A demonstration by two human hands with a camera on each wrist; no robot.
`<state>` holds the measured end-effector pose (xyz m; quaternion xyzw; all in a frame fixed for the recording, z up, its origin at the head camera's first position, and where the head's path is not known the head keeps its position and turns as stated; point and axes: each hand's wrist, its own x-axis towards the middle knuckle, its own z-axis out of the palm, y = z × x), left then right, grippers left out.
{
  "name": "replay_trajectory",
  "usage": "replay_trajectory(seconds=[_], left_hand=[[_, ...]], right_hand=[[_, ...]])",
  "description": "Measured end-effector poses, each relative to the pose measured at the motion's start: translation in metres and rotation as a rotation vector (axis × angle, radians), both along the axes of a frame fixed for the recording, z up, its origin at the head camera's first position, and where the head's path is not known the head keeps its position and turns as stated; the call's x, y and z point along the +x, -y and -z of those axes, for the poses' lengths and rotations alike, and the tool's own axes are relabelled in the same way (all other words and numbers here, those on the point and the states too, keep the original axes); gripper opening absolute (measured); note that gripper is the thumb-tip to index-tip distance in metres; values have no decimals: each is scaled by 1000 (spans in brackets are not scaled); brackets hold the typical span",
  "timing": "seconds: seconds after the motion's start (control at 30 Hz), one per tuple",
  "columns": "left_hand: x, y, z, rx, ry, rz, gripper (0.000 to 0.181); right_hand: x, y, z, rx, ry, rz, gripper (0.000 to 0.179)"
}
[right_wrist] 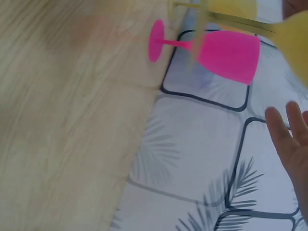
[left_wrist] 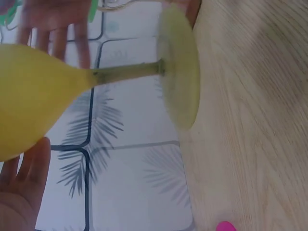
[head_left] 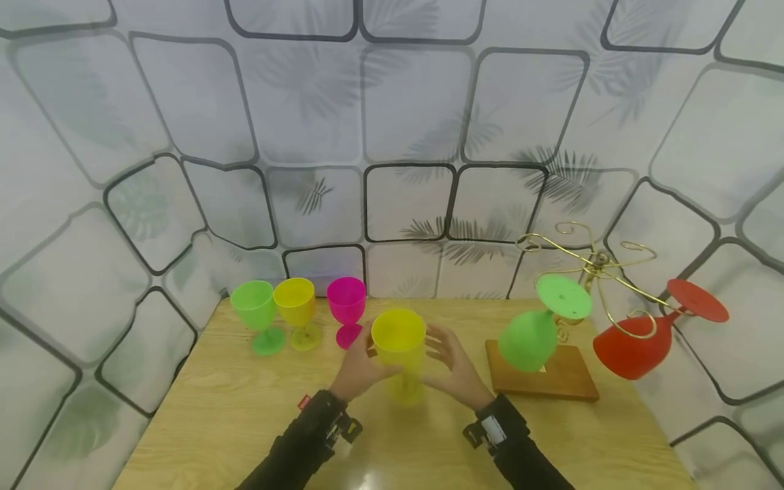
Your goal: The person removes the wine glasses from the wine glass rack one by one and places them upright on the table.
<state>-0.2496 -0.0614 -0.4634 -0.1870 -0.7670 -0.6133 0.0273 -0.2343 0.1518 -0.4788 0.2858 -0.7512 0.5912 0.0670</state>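
Left hand (head_left: 361, 371) grips the yellow stemmed plastic-looking goblet (head_left: 399, 344), right hand (head_left: 459, 376) loose-fingered beside it, probably light'n'slippery, so cup its bowl.

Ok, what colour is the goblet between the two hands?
The goblet is yellow; the head view shows it best.

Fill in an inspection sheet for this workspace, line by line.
Surface: light wood-grain table.
Job's things: front yellow goblet upright between the hands; green goblet, rear yellow goblet and pink goblet standing at the back left; gold rack on a wooden base, with a hanging green goblet and a hanging red goblet inverted.
Clutter: small red tag by the left cuff.
Grippers: left hand holds the front yellow goblet; right hand beside it, fingers extended, contact unclear.
Cables: nothing seen.
Surroundings: pale wall covering with dark outlines and leaf prints.
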Motion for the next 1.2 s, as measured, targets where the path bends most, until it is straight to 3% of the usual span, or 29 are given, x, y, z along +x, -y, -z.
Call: replay_trajectory(seconds=[0.17, 0.33, 0.4, 0.53, 0.67, 0.77, 0.9, 1.1, 1.2], left_hand=[[2, -4, -2, -77, -11, 74, 83], [9, -6, -16, -86, -59, 123, 81], [7, -5, -14, -94, -91, 134, 83], [-5, -2, 3, -126, -79, 125, 88], [-11, 5, 21, -158, 2, 85, 79], [-8, 14, 36, -198, 47, 57, 67], [1, 21, 52, -237, 41, 62, 59], [14, 19, 67, -228, 12, 97, 54], [17, 15, 70, -217, 23, 113, 53]], right_hand=[[-5, 7, -11, 69, 72, -14, 91], [-7, 10, -9, 92, 78, -5, 88], [-8, 11, -8, 105, 67, 15, 87], [-17, 11, -9, 99, 63, 61, 88], [-40, 10, -13, 63, 80, 115, 91], [-57, 12, -23, 42, 89, 139, 94], [-76, 21, -32, 21, 100, 172, 97], [-103, 46, -6, 14, 95, 221, 98], [-116, 55, 11, 19, 66, 240, 99]])
